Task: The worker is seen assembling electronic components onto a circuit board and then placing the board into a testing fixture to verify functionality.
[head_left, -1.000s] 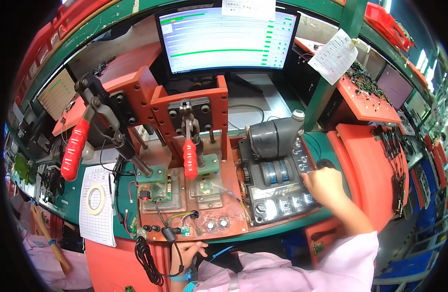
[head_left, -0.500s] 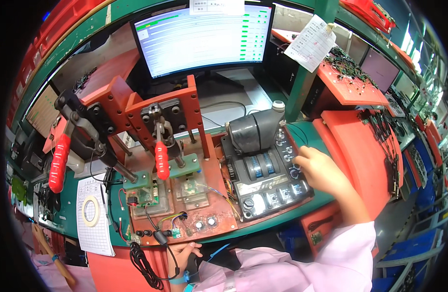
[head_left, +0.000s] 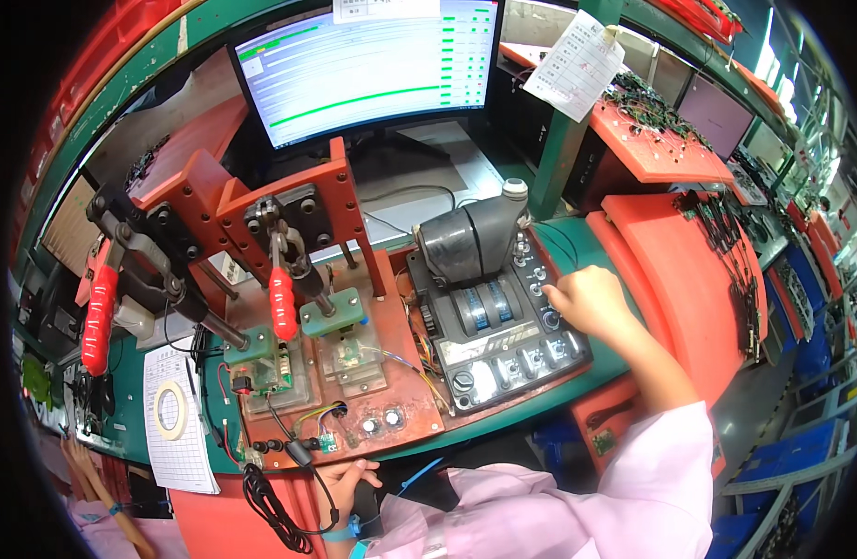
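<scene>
A black throttle control unit (head_left: pixel 470 242) with a large grey lever and ribbed thumbwheels stands on the right side of the red fixture board. At its right edge my right hand (head_left: pixel 591 300) is closed, fingers curled and thumb reaching a small switch in the side row. Whatever sits under the thumb is mostly hidden. My left hand (head_left: pixel 343 483) rests low by the board's front edge, fingers loosely bent and slightly apart, holding nothing that I can see. A black cable (head_left: pixel 265 503) hangs coiled beside it, and its lead runs past that wrist.
Two toggle clamps with red handles (head_left: pixel 283 303) press down over small circuit boards left of the unit. A monitor (head_left: pixel 368 70) stands behind. Paper sheets with a tape roll (head_left: pixel 171 410) lie at left; red foam (head_left: pixel 675 279) with black cables lies at right. Another person's hand (head_left: pixel 79 461) shows far left.
The view has shifted, so the bench sits slightly further left. My right hand has changed its pose, its thumb now at a switch higher along the row. A long green bar has appeared on the monitor.
</scene>
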The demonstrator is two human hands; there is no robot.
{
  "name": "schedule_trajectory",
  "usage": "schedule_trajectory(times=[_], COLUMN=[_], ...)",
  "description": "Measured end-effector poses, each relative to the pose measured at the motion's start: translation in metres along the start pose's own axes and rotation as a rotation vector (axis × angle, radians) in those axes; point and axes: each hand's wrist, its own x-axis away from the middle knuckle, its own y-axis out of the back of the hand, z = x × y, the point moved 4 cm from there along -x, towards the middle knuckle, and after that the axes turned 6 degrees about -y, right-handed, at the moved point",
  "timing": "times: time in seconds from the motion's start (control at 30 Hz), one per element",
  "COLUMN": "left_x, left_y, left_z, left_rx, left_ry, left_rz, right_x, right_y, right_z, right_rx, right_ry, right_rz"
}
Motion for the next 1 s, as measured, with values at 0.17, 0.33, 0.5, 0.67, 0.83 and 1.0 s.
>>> schedule_trajectory(times=[0.17, 0.33, 0.5, 0.67, 0.83, 1.0], left_x=[-0.001, -0.003, -0.001, -0.001, 0.001, 0.002], left_y=[0.001, 0.001, 0.004, 0.003, 0.003, 0.001], left_z=[0.002, 0.001, 0.002, 0.005, 0.005, 0.003], left_rx=[-0.012, -0.022, -0.013, 0.027, 0.016, -0.034], left_ry=[0.02, 0.014, -0.001, -0.027, -0.03, 0.029], left_rz=[-0.024, -0.034, -0.037, -0.019, -0.038, -0.04], right_x=[0.005, 0.003, -0.006, -0.022, -0.025, -0.035], right_y=[0.008, 0.009, 0.007, -0.009, -0.013, -0.014], right_z=[-0.007, -0.002, 0.004, 0.001, -0.004, -0.009], right_rx=[-0.402, -0.265, -0.697, -0.757, -0.854, -1.039], right_ry=[0.426, 0.544, 0.286, 0.385, 0.31, 0.223], right_rz=[-0.208, -0.286, -0.231, -0.231, 0.046, -0.113])
